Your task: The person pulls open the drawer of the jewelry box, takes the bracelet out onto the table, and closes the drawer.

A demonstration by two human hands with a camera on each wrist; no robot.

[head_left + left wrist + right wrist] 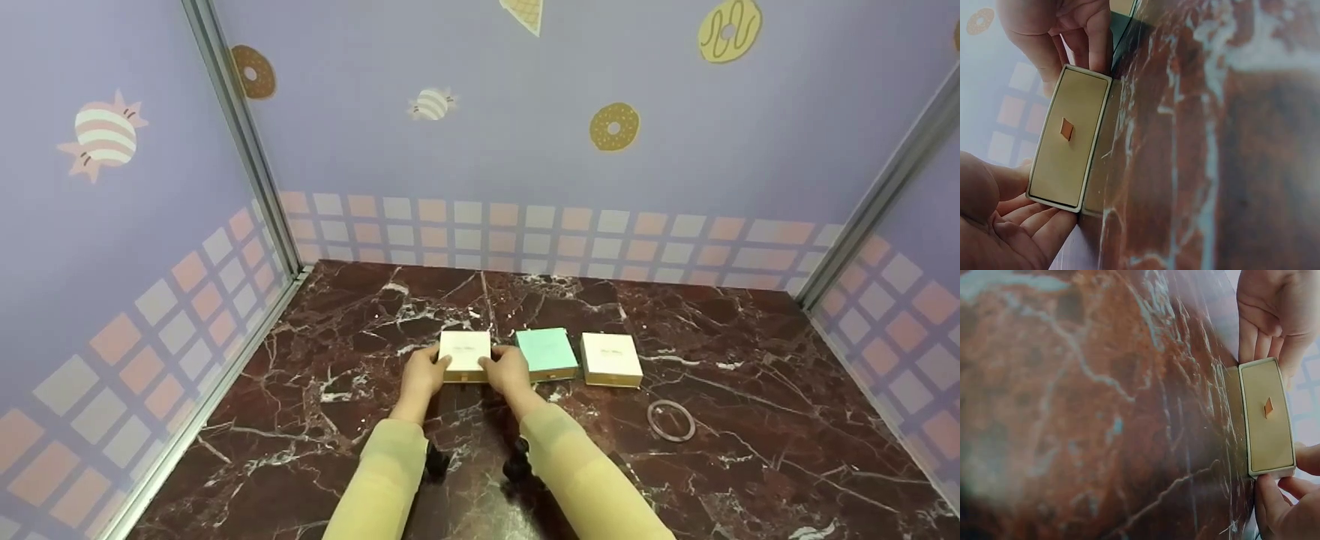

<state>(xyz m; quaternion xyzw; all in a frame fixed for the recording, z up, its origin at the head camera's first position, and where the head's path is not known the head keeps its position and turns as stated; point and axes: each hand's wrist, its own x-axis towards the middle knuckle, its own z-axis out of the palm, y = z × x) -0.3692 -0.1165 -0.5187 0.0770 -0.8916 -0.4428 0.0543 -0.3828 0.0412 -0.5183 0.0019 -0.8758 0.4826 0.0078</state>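
A white-lidded drawer box (465,352) sits on the dark marble tabletop between both hands. Its gold front (1067,135) faces the person and carries a small orange pull tab (1268,407); the drawer lies flush in its sleeve. My left hand (421,375) grips the box's left side, thumb over the top edge. On the opposite side my right hand (511,373) holds it the same way. Both wrist views show fingers (1033,225) along the box's short ends. Just right of the right hand stands a teal drawer box (547,351).
Farther right is another white drawer box (611,356), with a pinkish ring (671,420) on the marble tabletop (750,390) in front of it. Patterned purple panels (480,150) enclose the back and both sides, joined by metal corner posts.
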